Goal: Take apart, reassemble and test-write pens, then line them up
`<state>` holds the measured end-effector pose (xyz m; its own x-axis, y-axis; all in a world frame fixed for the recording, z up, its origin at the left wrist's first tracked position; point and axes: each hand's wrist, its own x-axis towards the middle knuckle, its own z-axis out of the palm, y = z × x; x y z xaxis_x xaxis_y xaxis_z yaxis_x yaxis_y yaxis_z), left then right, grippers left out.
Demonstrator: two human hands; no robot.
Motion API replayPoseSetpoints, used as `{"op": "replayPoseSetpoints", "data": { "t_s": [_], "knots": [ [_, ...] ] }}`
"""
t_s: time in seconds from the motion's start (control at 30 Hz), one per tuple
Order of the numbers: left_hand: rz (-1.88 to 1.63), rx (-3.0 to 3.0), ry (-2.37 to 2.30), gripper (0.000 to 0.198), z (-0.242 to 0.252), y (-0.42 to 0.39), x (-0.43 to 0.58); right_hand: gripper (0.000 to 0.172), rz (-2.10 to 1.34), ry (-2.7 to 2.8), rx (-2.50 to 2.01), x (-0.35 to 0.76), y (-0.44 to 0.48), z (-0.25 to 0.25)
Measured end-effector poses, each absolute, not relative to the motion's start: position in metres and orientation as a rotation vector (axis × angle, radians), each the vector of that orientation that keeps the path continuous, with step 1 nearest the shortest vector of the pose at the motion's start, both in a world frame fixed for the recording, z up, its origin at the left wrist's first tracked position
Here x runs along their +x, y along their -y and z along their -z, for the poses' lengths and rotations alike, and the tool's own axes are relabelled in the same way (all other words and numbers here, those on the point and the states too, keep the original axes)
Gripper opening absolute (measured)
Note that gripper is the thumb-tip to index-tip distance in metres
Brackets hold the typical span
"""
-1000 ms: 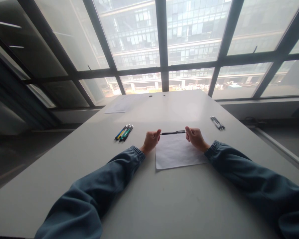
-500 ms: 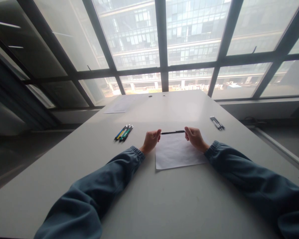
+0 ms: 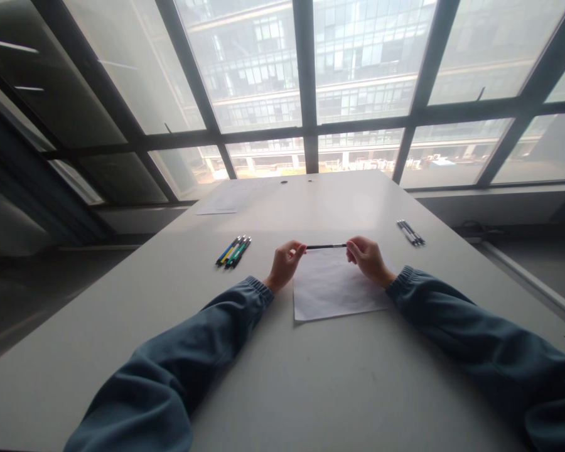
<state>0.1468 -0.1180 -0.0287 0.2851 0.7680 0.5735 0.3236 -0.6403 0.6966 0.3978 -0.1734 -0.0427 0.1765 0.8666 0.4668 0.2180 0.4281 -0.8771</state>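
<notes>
A slim black pen (image 3: pixel 326 247) is held level between my two hands, over the far part of a white sheet of paper (image 3: pixel 336 292). My left hand (image 3: pixel 285 262) pinches one end of the pen between thumb and fingers. At the other end, my right hand (image 3: pixel 367 256) is closed on it, with the fingertips partly hidden. Beyond the fingers, both tips of the pen are covered. The paper lies on the white table, its right side partly behind my right hand and sleeve.
Several pens (image 3: pixel 234 252) with blue, yellow and green barrels lie side by side left of my hands. Another group of pens (image 3: pixel 410 233), dark and white, lies to the right. More paper (image 3: pixel 219 201) rests at the table's far left, before large windows.
The pen has turned about its length: its clip no longer shows and a pale marking now does. My fingers have shifted on both ends, and the pen is slightly higher in view.
</notes>
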Motion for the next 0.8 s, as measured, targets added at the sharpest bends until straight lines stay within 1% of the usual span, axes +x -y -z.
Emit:
{"op": "replayPoseSetpoints", "data": {
  "t_s": [0.17, 0.43, 0.7, 0.8],
  "knots": [
    [-1.334, 2.129, -0.992, 0.033, 0.0308, 0.1160, 0.1473, 0.040, -0.632, 1.315, -1.012, 0.3986, 0.1658, 0.0506],
    [-1.360, 2.155, -0.999, 0.017, 0.0317, 0.1165, 0.1487, 0.033, -0.649, 1.322, -0.975, 0.3982, 0.1645, 0.0524],
    [-1.363, 2.145, -0.980, 0.011, 0.0322, 0.1157, 0.1485, 0.042, -0.652, 1.345, -1.029, 0.3989, 0.1653, 0.0519],
    [-1.364, 2.142, -0.983, 0.010, 0.0328, 0.1151, 0.1485, 0.042, -0.642, 1.347, -1.038, 0.3991, 0.1650, 0.0533]
  ]
}}
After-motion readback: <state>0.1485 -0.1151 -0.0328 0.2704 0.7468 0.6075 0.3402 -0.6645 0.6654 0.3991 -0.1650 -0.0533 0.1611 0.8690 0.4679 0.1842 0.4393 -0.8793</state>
